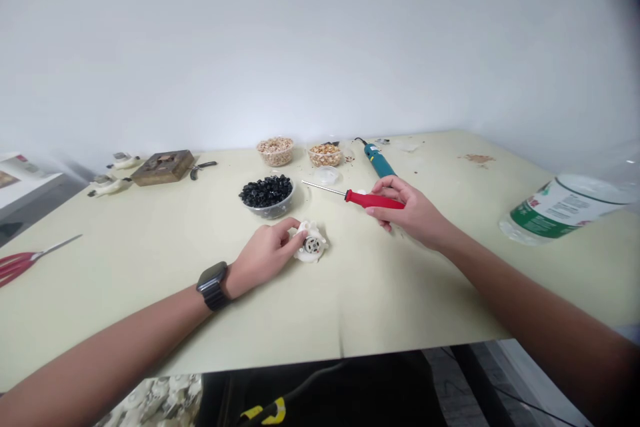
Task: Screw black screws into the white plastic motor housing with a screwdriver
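Note:
My left hand (273, 248) is closed on a small white plastic housing (305, 255) with a round metal motor set in it, which rests on the table. In my right hand (407, 212) is a screwdriver (373, 200) with a red handle, held above the table. Its metal shaft points left, toward a clear bowl (273, 210) of small black parts. The screwdriver's tip is apart from the housing. My left fingers partly cover the housing's left side.
Behind stand two clear tubs (275, 152) of small parts, a lid (327, 175) and a teal electric screwdriver (379, 160). To the left are a wooden block (163, 168), pliers (203, 169), white housings (107, 185) and red-handled scissors (30, 263). A large plastic bottle (555, 210) lies right.

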Motion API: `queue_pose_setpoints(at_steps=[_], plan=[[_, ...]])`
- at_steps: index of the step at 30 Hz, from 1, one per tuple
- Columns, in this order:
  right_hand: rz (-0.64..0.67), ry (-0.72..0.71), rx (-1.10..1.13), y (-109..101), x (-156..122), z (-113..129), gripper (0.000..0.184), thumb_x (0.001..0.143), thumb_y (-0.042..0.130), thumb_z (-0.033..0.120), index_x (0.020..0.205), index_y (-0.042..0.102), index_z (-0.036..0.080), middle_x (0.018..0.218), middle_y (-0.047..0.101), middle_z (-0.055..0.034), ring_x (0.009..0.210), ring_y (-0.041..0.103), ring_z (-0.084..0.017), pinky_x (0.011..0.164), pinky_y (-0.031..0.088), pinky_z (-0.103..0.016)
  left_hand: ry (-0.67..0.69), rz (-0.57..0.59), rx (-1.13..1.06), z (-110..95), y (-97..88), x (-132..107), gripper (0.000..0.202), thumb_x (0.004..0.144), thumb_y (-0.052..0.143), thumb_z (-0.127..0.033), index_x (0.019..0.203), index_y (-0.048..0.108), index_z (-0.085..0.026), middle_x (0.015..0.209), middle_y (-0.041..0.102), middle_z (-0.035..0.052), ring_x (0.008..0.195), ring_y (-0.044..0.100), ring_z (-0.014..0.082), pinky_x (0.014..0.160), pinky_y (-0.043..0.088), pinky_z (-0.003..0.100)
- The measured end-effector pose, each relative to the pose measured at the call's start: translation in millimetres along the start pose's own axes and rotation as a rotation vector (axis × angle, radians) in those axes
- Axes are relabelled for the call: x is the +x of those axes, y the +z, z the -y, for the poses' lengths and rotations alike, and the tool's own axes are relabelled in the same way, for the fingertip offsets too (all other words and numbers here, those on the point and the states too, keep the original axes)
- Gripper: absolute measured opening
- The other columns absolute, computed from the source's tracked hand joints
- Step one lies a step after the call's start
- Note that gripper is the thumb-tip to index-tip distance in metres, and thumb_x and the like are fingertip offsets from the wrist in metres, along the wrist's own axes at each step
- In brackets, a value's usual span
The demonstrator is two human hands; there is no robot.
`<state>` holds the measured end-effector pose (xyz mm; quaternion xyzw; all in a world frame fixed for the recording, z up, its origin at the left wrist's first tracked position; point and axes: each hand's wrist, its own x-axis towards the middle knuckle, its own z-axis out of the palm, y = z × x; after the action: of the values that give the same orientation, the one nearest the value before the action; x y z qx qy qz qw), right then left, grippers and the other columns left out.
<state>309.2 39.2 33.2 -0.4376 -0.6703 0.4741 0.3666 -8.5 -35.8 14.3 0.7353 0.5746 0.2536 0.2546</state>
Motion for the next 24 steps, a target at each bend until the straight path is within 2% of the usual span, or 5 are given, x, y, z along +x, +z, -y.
queue_pose_setpoints(at_steps=[6,10,12,16,24], plan=[[-0.003,-0.006,-0.006,0.0,-0.7,1.2,0.045,0.087,0.090,0.047,0.110,0.057,0.028,0.088,0.072,0.0013,0.059,0.059,-0.015,0.063,0.048,-0.034,0.073,-0.085,0.141,1.1,-4.7,-2.9,0.038,0.106,0.052,-0.054,0.105,0.072,-0.022,0.053,0.049,-0.0064,0.049,0.042,0.0129,0.054,0.028,0.030],[-0.026,0.010,-0.009,-1.0,-1.3,0.4,0.045,0.086,0.090,0.049,0.112,0.058,0.029,0.087,0.072,0.0011,0.059,0.060,-0.016,0.061,0.048,-0.034,0.347,-0.382,0.238,6.6,-24.1,-0.7,0.026,0.103,0.052,-0.034,0.089,0.068,-0.020,0.058,0.054,-0.0026,0.055,0.048,0.0142,0.061,0.038,0.031],[-0.035,0.010,-0.004,-1.2,-1.4,0.4,0.046,0.086,0.090,0.048,0.111,0.058,0.029,0.091,0.072,0.0007,0.059,0.059,-0.015,0.061,0.049,-0.034,0.490,-0.523,0.343,12.1,-38.1,6.2,0.020,0.100,0.056,-0.033,0.096,0.070,-0.020,0.080,0.069,0.0051,0.079,0.061,0.0208,0.077,0.046,0.037],[-0.030,0.004,0.017,-0.9,-1.4,1.4,0.047,0.085,0.091,0.048,0.110,0.057,0.028,0.093,0.073,0.0001,0.059,0.059,-0.014,0.060,0.049,-0.034,0.446,-0.326,0.509,29.2,-56.2,23.3,0.031,0.101,0.058,-0.039,0.126,0.071,-0.027,0.129,0.073,0.0097,0.119,0.060,0.0333,0.096,0.040,0.050],[-0.030,-0.007,0.019,-0.3,-2.8,4.1,0.045,0.086,0.090,0.046,0.108,0.055,0.028,0.091,0.072,0.0007,0.060,0.059,-0.015,0.059,0.048,-0.034,0.356,-0.289,0.446,44.8,-53.4,30.3,0.018,0.093,0.060,-0.034,0.106,0.066,-0.024,0.110,0.073,0.0069,0.108,0.062,0.0292,0.097,0.037,0.049]])
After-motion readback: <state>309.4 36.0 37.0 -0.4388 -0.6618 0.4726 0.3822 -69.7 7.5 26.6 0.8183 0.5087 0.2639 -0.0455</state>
